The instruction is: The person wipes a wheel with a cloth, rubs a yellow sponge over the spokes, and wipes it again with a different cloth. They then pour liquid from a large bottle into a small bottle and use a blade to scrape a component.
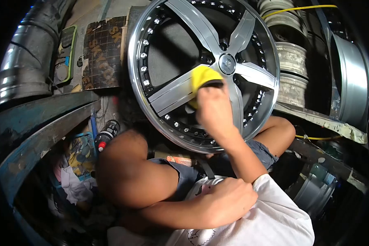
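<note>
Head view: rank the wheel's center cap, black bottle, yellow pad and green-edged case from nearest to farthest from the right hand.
1. Yellow pad, in the right hand.
2. Center cap, just beyond.
3. Black bottle, left, near the knee.
4. Green-edged case, upper left.

The right hand (212, 100) is well ahead of the left — slightly blurred, back up, fingers curled — with the right forearm (242, 153) slanting back from it. The left forearm (172, 215) crosses the torso (250, 225) to the left hand (233, 199), back showing, near the right elbow (257, 173) — fingertips hard to make out.
</note>
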A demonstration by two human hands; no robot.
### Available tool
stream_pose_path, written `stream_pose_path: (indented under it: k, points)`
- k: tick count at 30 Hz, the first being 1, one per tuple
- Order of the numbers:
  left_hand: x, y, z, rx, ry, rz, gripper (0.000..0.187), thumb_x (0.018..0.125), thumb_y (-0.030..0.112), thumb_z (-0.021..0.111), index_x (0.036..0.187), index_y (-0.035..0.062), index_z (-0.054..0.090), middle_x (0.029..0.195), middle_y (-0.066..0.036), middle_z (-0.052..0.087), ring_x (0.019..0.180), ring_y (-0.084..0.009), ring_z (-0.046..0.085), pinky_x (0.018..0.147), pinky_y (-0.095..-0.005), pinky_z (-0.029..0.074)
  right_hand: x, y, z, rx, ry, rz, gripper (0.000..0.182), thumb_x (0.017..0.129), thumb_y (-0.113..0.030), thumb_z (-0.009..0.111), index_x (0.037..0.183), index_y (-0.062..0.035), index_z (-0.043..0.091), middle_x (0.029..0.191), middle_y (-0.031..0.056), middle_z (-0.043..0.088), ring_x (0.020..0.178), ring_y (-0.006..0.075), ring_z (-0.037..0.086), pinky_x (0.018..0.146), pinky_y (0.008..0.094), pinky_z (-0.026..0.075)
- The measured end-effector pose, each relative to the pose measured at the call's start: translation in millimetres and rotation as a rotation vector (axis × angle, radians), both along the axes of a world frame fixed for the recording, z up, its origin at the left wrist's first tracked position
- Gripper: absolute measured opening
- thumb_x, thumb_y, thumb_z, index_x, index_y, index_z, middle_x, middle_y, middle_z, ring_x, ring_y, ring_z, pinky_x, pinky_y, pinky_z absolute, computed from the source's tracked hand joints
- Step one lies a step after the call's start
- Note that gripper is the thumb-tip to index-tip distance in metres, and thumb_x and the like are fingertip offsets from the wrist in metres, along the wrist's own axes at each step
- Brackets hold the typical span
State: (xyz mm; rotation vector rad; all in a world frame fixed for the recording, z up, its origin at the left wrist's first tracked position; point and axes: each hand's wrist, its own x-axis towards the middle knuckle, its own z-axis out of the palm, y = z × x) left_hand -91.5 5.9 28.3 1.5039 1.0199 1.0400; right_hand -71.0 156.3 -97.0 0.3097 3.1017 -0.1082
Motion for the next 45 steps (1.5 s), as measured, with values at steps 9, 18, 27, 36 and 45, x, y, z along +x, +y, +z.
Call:
stream_pose_path:
  k: [9,18,27,36,45]
  points:
    - [24,7,-9,-0.027,0.009,-0.024,0.021,0.082,0.014,0.067,0.075,-0.0046,0.073,0.075,-0.027,0.070,0.073,-0.0421,0.074,0.066,-0.0504,0.060,2,-14,7,-0.023,-0.078,0.176,0.012,0.082,-0.009,0.061,0.086,-0.0046,0.071,0.070,0.0126,0.066,0.074,0.0280,0.071,0.125,0.0577,0.027]
    - [17,13,-3,-0.038,0.001,-0.047,0.021,0.084,0.014,0.067,0.075,-0.0042,0.073,0.074,-0.026,0.070,0.073,-0.0421,0.073,0.066,-0.0500,0.059,6,-32,7,-0.169,-0.133,0.383,0.025,0.071,-0.008,0.068,0.094,-0.0081,0.077,0.071,0.0076,0.067,0.073,0.0253,0.067,0.124,0.0622,0.028]
    - [5,12,-6,-0.054,-0.030,-0.006,0.017,0.077,0.011,0.067,0.072,-0.0044,0.072,0.074,-0.027,0.069,0.072,-0.0413,0.074,0.065,-0.0496,0.059,1,-17,5,-0.206,0.253,0.174,0.032,0.076,-0.005,0.065,0.106,-0.0059,0.077,0.085,0.0083,0.072,0.076,0.0232,0.068,0.122,0.0649,0.027]
    - [10,16,-7,-0.039,-0.028,-0.024,0.016,0.078,0.009,0.067,0.074,-0.0042,0.073,0.072,-0.028,0.069,0.071,-0.0419,0.074,0.064,-0.0499,0.059,6,-51,-4,-0.128,0.014,0.279,0.021,0.085,-0.013,0.059,0.096,-0.0107,0.076,0.071,0.0071,0.066,0.076,0.0212,0.069,0.125,0.0663,0.019]
    - [20,18,-8,0.062,0.061,0.017,0.018,0.084,0.011,0.066,0.072,-0.0002,0.073,0.071,-0.020,0.071,0.067,-0.0347,0.073,0.061,-0.0435,0.056,35,-28,36,-0.193,-0.088,0.292,0.018,0.080,-0.013,0.063,0.091,-0.0116,0.078,0.073,0.0035,0.067,0.075,0.0191,0.069,0.123,0.0673,0.022]
